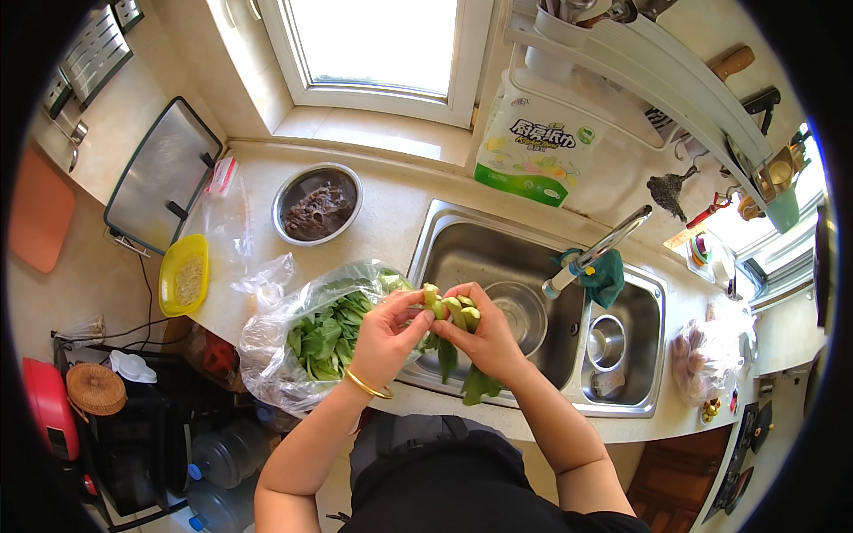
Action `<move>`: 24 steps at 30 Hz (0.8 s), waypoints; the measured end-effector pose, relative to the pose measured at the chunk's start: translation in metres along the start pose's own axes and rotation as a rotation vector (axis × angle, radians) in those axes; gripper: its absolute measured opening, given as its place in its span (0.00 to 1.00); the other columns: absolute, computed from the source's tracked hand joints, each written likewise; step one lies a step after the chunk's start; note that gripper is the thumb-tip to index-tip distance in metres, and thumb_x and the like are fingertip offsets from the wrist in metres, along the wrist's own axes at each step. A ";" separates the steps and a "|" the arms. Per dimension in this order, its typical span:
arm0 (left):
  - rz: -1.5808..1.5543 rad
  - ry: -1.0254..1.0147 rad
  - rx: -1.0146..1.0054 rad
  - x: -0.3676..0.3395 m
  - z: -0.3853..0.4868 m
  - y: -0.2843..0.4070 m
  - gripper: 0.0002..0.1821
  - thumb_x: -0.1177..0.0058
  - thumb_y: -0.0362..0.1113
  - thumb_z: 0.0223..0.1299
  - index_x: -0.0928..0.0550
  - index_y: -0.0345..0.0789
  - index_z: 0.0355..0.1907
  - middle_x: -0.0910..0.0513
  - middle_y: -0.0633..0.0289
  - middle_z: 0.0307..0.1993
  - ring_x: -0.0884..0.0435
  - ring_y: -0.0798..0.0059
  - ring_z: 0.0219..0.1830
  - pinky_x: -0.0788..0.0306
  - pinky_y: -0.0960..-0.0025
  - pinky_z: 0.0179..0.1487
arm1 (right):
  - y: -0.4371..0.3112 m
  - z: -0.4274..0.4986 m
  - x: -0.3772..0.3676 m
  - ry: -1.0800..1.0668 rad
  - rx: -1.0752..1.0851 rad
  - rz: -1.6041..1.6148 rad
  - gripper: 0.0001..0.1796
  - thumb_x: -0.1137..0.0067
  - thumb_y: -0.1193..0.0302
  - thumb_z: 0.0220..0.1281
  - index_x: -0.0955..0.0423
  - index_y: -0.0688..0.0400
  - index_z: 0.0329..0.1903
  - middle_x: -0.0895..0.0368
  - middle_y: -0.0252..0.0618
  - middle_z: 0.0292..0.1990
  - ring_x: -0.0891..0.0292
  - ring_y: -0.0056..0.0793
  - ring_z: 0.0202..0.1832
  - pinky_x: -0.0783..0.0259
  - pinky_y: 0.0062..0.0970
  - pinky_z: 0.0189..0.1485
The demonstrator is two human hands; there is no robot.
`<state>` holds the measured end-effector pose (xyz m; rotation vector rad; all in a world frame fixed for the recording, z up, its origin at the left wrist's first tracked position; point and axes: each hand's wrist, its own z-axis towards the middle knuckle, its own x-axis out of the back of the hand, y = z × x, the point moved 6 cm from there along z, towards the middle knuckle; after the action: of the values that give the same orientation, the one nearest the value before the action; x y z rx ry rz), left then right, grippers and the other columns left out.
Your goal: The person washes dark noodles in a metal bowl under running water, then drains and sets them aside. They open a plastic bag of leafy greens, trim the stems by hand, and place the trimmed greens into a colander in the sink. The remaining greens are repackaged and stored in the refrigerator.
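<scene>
My left hand (pixel 393 333), with a gold bangle at its wrist, pinches the pale stem end of a green leafy vegetable (pixel 433 301). My right hand (pixel 485 326) grips a few thick pale-green stems (pixel 462 313), with their dark leaves hanging down below the fingers. The hands nearly touch each other, above the left edge of the large steel sink basin (pixel 460 253). A round steel bowl (pixel 516 313) sits in that basin, partly behind my right hand. Just left of my left hand, an open clear plastic bag (pixel 266 353) holds a heap of green leaves (pixel 326 336).
A steel bowl of dark soaked food (pixel 320 206) stands at the back of the counter, a yellow basket (pixel 168 266) at the left. The faucet (pixel 600 250) reaches over the sink, beside a green cloth (pixel 605 283). A small steel pot (pixel 606 342) occupies the right basin; bagged produce (pixel 703 356) lies farther right.
</scene>
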<state>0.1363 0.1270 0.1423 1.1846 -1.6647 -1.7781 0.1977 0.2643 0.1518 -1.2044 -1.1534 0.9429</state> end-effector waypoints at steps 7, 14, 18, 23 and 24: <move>0.336 -0.039 -0.070 -0.007 0.004 -0.004 0.15 0.36 0.25 0.55 0.17 0.28 0.47 0.19 0.62 0.39 0.18 0.80 0.37 0.21 0.78 0.44 | 0.007 -0.007 0.014 -0.047 0.053 -0.090 0.15 0.35 0.73 0.59 0.27 0.59 0.48 0.19 0.35 0.32 0.28 0.16 0.32 0.29 0.21 0.38; 0.940 -0.098 -0.385 -0.026 -0.003 0.006 0.14 0.42 0.25 0.58 0.20 0.27 0.48 0.19 0.54 0.39 0.17 0.65 0.35 0.20 0.72 0.40 | 0.004 -0.014 0.018 -0.044 0.064 -0.494 0.16 0.38 0.73 0.56 0.30 0.57 0.47 0.19 0.46 0.34 0.20 0.45 0.35 0.27 0.37 0.37; 1.044 -0.044 -0.456 -0.019 -0.007 0.017 0.14 0.44 0.26 0.59 0.22 0.26 0.49 0.20 0.49 0.39 0.19 0.54 0.35 0.22 0.66 0.42 | -0.003 -0.017 0.043 -0.038 0.233 -0.732 0.16 0.40 0.74 0.56 0.30 0.56 0.48 0.20 0.47 0.33 0.22 0.50 0.37 0.27 0.40 0.38; 0.272 -0.060 -0.016 -0.021 0.001 0.005 0.12 0.51 0.27 0.68 0.23 0.26 0.52 0.16 0.62 0.38 0.17 0.77 0.45 0.22 0.74 0.46 | 0.010 -0.016 0.056 0.050 -0.047 -0.197 0.12 0.37 0.71 0.61 0.28 0.57 0.45 0.23 0.34 0.30 0.27 0.22 0.31 0.31 0.22 0.36; 0.167 -0.047 0.016 -0.022 0.002 0.002 0.12 0.50 0.28 0.69 0.22 0.26 0.52 0.19 0.65 0.41 0.19 0.80 0.46 0.22 0.77 0.48 | 0.011 -0.016 0.049 0.032 -0.053 -0.104 0.13 0.36 0.70 0.61 0.27 0.57 0.45 0.23 0.31 0.30 0.29 0.17 0.32 0.31 0.20 0.36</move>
<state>0.1467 0.1453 0.1503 0.9863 -1.7529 -1.7040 0.2228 0.3103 0.1488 -1.1864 -1.2101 0.8164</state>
